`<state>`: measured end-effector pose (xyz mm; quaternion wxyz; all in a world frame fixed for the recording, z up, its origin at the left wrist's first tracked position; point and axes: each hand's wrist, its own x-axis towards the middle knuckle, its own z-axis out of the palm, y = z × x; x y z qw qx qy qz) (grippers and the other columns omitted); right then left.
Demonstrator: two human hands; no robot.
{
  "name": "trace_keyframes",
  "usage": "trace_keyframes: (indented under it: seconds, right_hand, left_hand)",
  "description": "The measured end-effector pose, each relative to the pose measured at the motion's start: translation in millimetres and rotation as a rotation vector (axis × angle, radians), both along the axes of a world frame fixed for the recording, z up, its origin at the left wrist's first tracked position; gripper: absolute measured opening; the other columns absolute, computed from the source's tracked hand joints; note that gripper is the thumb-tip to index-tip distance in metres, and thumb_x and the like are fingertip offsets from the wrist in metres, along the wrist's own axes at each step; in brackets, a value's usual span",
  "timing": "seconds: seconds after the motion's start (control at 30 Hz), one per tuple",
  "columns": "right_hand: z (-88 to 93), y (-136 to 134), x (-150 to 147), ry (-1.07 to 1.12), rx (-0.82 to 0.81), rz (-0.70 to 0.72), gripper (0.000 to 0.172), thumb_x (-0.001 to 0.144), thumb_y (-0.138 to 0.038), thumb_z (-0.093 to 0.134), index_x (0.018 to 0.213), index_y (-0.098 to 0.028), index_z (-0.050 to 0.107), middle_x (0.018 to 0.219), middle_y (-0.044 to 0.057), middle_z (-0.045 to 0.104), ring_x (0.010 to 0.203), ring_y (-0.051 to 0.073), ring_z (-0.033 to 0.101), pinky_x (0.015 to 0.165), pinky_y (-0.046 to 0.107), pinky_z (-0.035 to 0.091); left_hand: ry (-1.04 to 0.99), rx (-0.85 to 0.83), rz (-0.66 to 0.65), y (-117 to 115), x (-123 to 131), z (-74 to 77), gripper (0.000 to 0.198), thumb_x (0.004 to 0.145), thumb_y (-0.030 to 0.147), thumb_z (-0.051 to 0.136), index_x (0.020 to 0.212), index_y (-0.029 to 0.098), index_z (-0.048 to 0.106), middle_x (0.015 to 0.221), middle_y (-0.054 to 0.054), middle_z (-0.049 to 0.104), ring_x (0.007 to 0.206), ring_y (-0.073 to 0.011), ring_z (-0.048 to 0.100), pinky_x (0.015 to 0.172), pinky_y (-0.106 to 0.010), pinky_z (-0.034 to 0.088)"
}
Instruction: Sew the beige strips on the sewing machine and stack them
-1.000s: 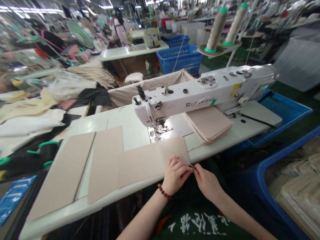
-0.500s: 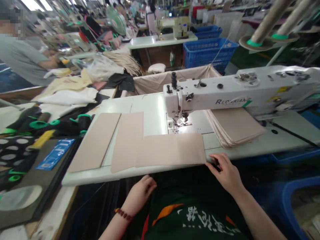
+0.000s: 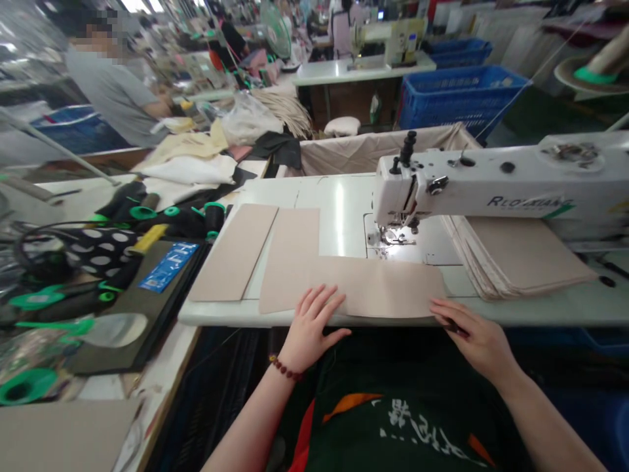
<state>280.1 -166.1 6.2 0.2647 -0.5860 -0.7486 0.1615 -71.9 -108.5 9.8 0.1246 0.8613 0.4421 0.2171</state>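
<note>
My left hand lies with fingers spread on the near edge of a beige panel, where it overlaps another beige panel. At the panel's near right corner, my right hand has its fingertips on top and its thumb beneath the edge, closed on the corner. Something dark shows under those fingers, too hidden to name. Just beyond the panel is the lit needle area of a white sewing machine. A third beige panel lies at the left of the table.
A stack of beige pieces sits under the machine arm. On the left stand are black thread spools, a blue ruler-like strip and a dark board. A co-worker is at the back left. Blue crates stand behind.
My left hand has risen from below the table edge onto the panel, its fingers spreading. My right hand stays at the panel's right corner. The view has turned left.
</note>
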Motion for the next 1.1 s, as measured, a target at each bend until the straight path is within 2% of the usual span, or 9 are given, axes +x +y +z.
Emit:
trace_keyframes:
  seconds: [0.07, 0.13, 0.2, 0.27, 0.33, 0.4, 0.57, 0.77, 1.1]
  right_hand:
    - [22.1, 0.6, 0.7, 0.115, 0.013, -0.062, 0.023, 0.091, -0.031, 0.051, 0.109, -0.027, 0.065, 0.116, 0.002, 0.066, 0.103, 0.02, 0.062, 0.09, 0.033, 0.049]
    - [48.1, 0.7, 2.6, 0.168, 0.018, -0.193, 0.021, 0.09, -0.035, 0.054, 0.104, -0.026, 0.066, 0.105, 0.003, 0.068, 0.095, 0.02, 0.064, 0.085, 0.031, 0.05]
    - [72.3, 1.0, 6.4, 0.195, 0.003, -0.315, 0.022, 0.087, -0.04, 0.058, 0.1, -0.025, 0.066, 0.098, 0.003, 0.069, 0.089, 0.021, 0.064, 0.079, 0.03, 0.051]
    - [90.7, 1.7, 11.8, 0.225, -0.062, -0.351, 0.026, 0.083, -0.045, 0.061, 0.098, -0.025, 0.067, 0.094, 0.003, 0.069, 0.088, 0.022, 0.064, 0.074, 0.029, 0.052]
    - [102.4, 2.5, 17.7, 0.234, -0.157, -0.336, 0.029, 0.081, -0.049, 0.062, 0.096, -0.024, 0.068, 0.09, 0.002, 0.07, 0.083, 0.021, 0.064, 0.067, 0.027, 0.052]
    - [109.1, 2.9, 22.8, 0.226, -0.249, -0.318, 0.03, 0.081, -0.05, 0.061, 0.093, -0.024, 0.069, 0.086, 0.002, 0.069, 0.075, 0.02, 0.063, 0.059, 0.025, 0.051]
    - [118.6, 0.8, 24.7, 0.384, -0.43, -0.327, 0.032, 0.08, -0.052, 0.061, 0.089, -0.022, 0.068, 0.066, 0.002, 0.064, 0.05, 0.015, 0.056, 0.038, 0.022, 0.041]
    - [129.9, -1.6, 15.6, 0.541, -0.484, -0.385, 0.032, 0.076, -0.053, 0.065, 0.086, -0.023, 0.067, 0.062, 0.001, 0.062, 0.048, 0.015, 0.056, 0.038, 0.023, 0.043]
    - [127.2, -5.2, 17.6, 0.56, -0.48, -0.37, 0.03, 0.077, -0.051, 0.064, 0.086, -0.023, 0.067, 0.06, 0.0, 0.061, 0.046, 0.015, 0.055, 0.037, 0.023, 0.042]
  left_hand:
    - [-0.043, 0.005, -0.11, 15.6, 7.8, 9.8, 0.039, 0.088, 0.03, 0.062, 0.126, 0.027, 0.056, 0.128, -0.005, 0.059, 0.126, -0.025, 0.047, 0.114, -0.053, 0.019]
    - [-0.157, -0.029, -0.167, 26.6, 10.4, 25.0, 0.023, 0.091, 0.025, 0.056, 0.113, 0.027, 0.064, 0.11, 0.0, 0.069, 0.109, -0.0185, 0.06, 0.115, -0.05, 0.022]
    - [-0.288, -0.118, -0.144, 32.0, 9.3, 45.5, 0.016, 0.091, 0.028, 0.057, 0.101, 0.024, 0.069, 0.096, 0.001, 0.072, 0.096, -0.0165, 0.065, 0.109, -0.044, 0.035]
    - [-0.357, -0.27, -0.078, 32.7, 7.2, 67.4, 0.017, 0.088, 0.033, 0.059, 0.095, 0.022, 0.07, 0.09, -0.001, 0.072, 0.09, -0.0181, 0.065, 0.096, -0.038, 0.048]
    - [-0.348, -0.442, -0.021, 30.8, 5.8, 85.5, 0.019, 0.087, 0.037, 0.06, 0.091, 0.022, 0.07, 0.086, -0.001, 0.071, 0.083, -0.0183, 0.065, 0.08, -0.031, 0.052]
    - [-0.325, -0.577, 0.016, 28.4, 5.5, 96.7, 0.02, 0.086, 0.039, 0.06, 0.087, 0.021, 0.07, 0.081, 0.0, 0.07, 0.076, -0.0165, 0.064, 0.07, -0.026, 0.05]
    - [-0.392, -0.847, 0.058, 26.2, 4.9, 102.1, 0.024, 0.082, 0.042, 0.063, 0.081, 0.017, 0.066, 0.062, 0.003, 0.057, 0.057, -0.011, 0.05, 0.051, -0.019, 0.037]
    - [-0.487, -1.083, 0.054, 28.2, 3.6, 104.7, 0.026, 0.081, 0.042, 0.065, 0.08, 0.017, 0.062, 0.06, 0.004, 0.049, 0.053, -0.0088, 0.043, 0.049, -0.017, 0.032]
    - [-0.517, -1.118, 0.034, 29.4, 2.1, 102.0, 0.031, 0.079, 0.047, 0.065, 0.081, 0.016, 0.06, 0.067, 0.002, 0.054, 0.057, -0.0101, 0.047, 0.053, -0.018, 0.034]
